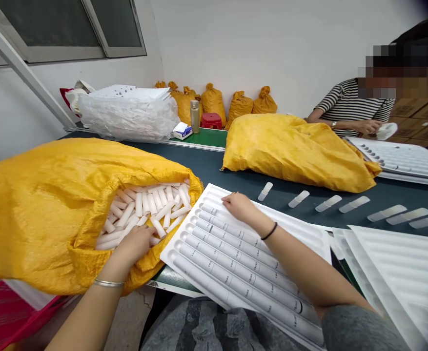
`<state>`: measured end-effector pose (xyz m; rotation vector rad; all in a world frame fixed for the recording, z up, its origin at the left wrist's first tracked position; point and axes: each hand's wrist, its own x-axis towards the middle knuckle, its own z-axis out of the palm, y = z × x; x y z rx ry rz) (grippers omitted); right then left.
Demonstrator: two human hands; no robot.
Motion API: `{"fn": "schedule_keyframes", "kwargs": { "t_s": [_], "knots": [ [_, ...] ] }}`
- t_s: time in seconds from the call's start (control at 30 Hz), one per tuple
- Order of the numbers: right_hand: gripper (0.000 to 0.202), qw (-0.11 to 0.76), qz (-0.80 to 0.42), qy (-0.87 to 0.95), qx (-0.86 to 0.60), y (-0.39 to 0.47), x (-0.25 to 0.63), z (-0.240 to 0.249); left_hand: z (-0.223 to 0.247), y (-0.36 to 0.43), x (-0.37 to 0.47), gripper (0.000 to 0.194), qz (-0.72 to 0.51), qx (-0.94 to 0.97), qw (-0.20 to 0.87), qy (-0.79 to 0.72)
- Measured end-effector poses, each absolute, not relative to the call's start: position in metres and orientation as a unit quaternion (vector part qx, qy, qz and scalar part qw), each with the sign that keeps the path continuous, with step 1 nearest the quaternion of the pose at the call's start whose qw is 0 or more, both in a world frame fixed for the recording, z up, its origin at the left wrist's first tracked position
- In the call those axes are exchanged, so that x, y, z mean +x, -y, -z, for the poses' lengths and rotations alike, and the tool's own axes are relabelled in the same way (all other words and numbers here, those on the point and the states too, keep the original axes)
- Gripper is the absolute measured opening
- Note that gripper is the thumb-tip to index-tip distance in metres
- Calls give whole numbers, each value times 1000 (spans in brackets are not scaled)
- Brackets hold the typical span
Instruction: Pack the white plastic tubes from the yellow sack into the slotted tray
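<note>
My left hand (137, 243) reaches into the mouth of a yellow woven sack (71, 170) full of short white plastic tubes (151, 202). Its fingers curl down onto tubes at the near edge; how many they hold is hidden. Over the far part of a white grooved tray (314, 239) is my right hand (241, 207), fingers bent and tips together at a groove. Whatever is between those tips cannot be made out. Rows of white tubes with dark printed marks (235, 263) fill the tray's nearer grooves. The tray slants from the sack toward my lap.
Several translucent tubes (329, 203) lie along the dark green table (202, 163). More grooved trays (400, 273) stand at right. Opposite, a co-worker (353, 105) holds something white behind another yellow sack (294, 151). A plastic-wrapped stack (129, 114) sits far left.
</note>
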<state>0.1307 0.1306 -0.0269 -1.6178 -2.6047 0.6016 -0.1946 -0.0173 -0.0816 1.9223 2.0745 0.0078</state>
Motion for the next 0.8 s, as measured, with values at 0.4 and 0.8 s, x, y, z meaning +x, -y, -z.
{"fn": "schedule_keyframes", "kwargs": {
  "t_s": [0.4, 0.8],
  "knots": [
    [26, 170, -233, 851, -439, -94, 104, 23, 62, 21, -160, 34, -324, 664, 157, -655],
    [32, 303, -293, 893, -156, -47, 153, -22, 0, 23, -86, 37, -330, 803, 138, -477]
  ]
}}
